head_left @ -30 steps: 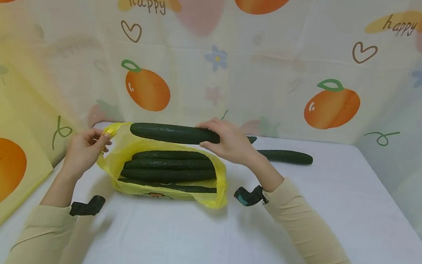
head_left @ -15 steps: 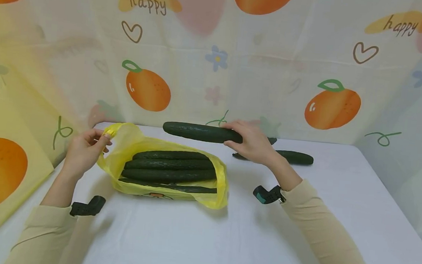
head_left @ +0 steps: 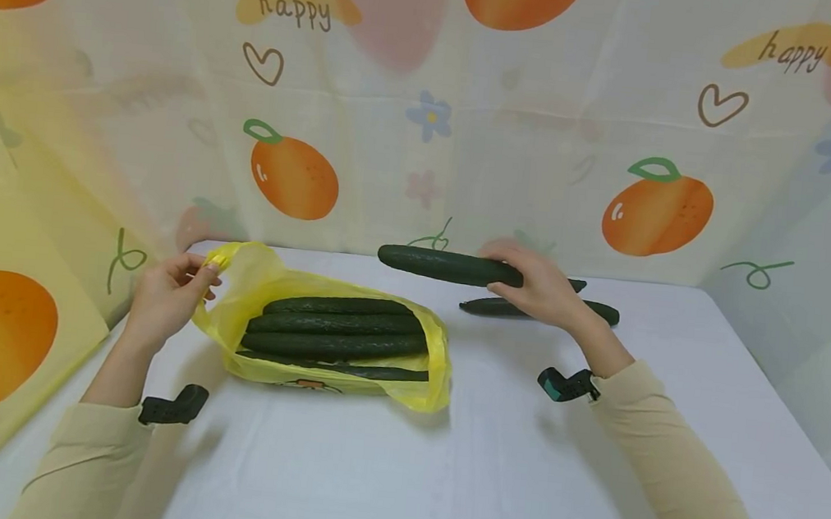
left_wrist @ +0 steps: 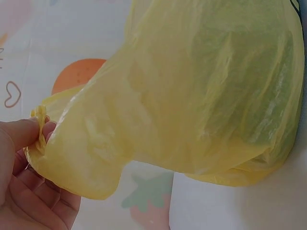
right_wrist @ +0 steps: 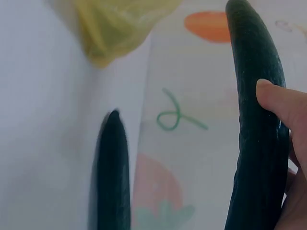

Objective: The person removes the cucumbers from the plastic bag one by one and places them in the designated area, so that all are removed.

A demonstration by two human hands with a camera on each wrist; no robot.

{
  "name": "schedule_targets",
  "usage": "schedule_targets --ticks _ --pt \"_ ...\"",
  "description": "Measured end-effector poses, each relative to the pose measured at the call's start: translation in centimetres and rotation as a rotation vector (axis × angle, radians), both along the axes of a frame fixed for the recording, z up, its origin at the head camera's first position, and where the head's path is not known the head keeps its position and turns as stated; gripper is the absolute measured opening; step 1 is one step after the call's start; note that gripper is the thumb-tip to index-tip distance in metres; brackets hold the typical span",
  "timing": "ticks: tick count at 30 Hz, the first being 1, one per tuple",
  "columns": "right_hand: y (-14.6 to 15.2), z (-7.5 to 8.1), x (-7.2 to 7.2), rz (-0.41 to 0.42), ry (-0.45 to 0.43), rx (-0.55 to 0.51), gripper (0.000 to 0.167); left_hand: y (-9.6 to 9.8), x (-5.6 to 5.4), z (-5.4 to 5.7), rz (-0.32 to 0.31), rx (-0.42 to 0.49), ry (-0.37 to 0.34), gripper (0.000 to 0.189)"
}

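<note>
My left hand (head_left: 169,300) pinches the gathered handle of a yellow plastic bag (head_left: 436,368), lifting that corner, as the left wrist view also shows. Several dark green cucumbers (head_left: 339,323) lie side by side in the bag, its mouth facing me. To the right, my right hand (head_left: 542,287) grips another cucumber (head_left: 437,264) around its middle, thumb on the near side, raised above the table. Below and behind that hand a further cucumber (head_left: 489,306) lies on the table, partly covered by the hand and wrist. In the right wrist view the lying cucumber (right_wrist: 114,177) points toward the bag.
A white-covered table (head_left: 367,478) spreads under everything. Behind it hangs a curtain (head_left: 512,177) printed with oranges, hearts and the word happy, close to the table's back edge. A dark wrist camera (head_left: 174,405) sits on the left wrist, another camera (head_left: 566,384) on the right.
My right hand has moved right with its cucumber, from above the bag to over the cucumber lying on the table. My left hand and the bag have stayed in place.
</note>
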State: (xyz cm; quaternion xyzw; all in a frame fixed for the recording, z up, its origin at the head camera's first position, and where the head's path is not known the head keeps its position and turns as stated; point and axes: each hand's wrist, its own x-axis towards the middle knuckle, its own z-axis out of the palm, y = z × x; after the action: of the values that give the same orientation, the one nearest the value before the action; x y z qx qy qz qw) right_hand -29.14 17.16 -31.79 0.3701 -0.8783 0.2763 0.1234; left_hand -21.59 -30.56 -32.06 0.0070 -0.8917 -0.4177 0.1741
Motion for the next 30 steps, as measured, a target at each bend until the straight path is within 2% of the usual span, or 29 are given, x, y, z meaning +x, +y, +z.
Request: schedule_targets --ticks 6,25,30 --pt "2.0 -0.9 -0.1 -0.050 -0.008 0.044 0.040 0.0 0.0 0.0 -0.012 0.012 0.009 0.023" --pt "6.3 -3.7 0.2 -0.092 -0.070 0.131 0.038 -0.1 0.0 -0.3 -0.012 0.016 0.014 0.031" --pt "7.0 -4.3 0.3 -0.109 -0.089 0.159 0.037 -0.2 0.0 -0.2 -0.017 0.018 0.012 0.026"
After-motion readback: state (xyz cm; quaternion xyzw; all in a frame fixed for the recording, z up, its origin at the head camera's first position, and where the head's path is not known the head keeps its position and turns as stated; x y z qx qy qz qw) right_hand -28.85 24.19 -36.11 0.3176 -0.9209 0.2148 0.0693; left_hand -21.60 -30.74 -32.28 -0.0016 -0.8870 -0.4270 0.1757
